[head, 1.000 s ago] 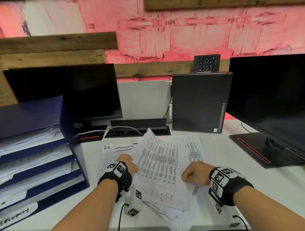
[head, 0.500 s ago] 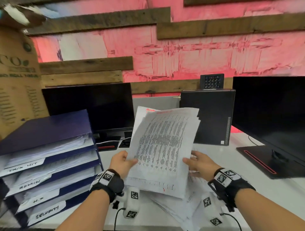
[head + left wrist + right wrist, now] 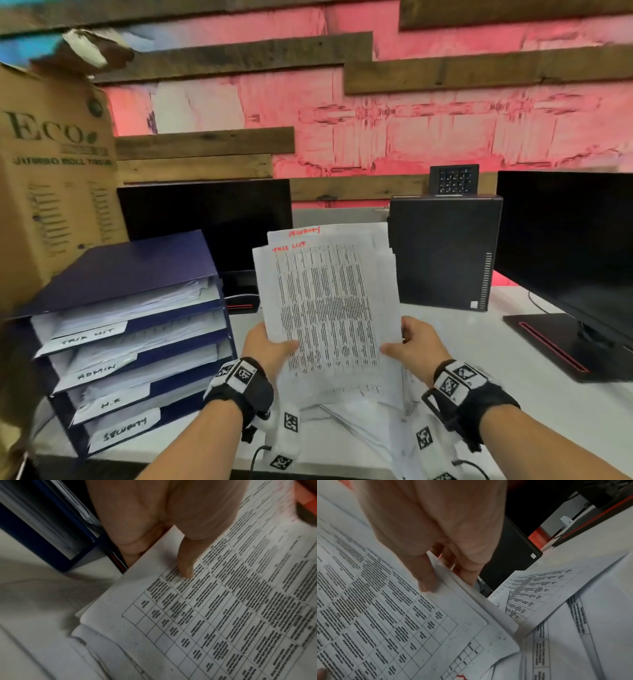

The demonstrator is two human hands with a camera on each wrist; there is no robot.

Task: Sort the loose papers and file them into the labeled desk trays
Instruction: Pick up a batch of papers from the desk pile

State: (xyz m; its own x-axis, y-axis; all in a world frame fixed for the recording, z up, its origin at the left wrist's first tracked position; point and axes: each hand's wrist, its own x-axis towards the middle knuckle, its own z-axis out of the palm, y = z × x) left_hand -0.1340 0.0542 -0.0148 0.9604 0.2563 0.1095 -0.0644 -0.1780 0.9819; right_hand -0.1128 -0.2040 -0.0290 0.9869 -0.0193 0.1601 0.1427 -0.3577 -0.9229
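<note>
A stack of printed papers point(image 3: 325, 305) stands nearly upright above the desk, its front sheet headed in red handwriting. My left hand point(image 3: 270, 349) pinches its left edge, thumb on the front point(image 3: 185, 566). At the right edge my right hand point(image 3: 416, 346) pinches the same stack point(image 3: 402, 615), thumb in front and fingers behind. More loose sheets point(image 3: 356, 418) lie on the desk under the stack. A dark blue tiered tray rack point(image 3: 137, 274) stands at the left, with handwritten labels TASK LIST point(image 3: 89, 337), ADMIN point(image 3: 97, 371), H.R point(image 3: 110, 404) and SECURITY point(image 3: 125, 430); each tier holds papers.
A black monitor point(image 3: 205, 219) stands behind the rack, a black computer case point(image 3: 445, 253) behind the papers, and a second monitor point(image 3: 565, 246) at the right. A cardboard box point(image 3: 51, 178) rises at the far left. The white desk point(image 3: 548, 411) shows at the right.
Both hands have lifted the paper stack off the desk pile and raised it upright. The head view has tilted up and left, bringing the tray labels into sight.
</note>
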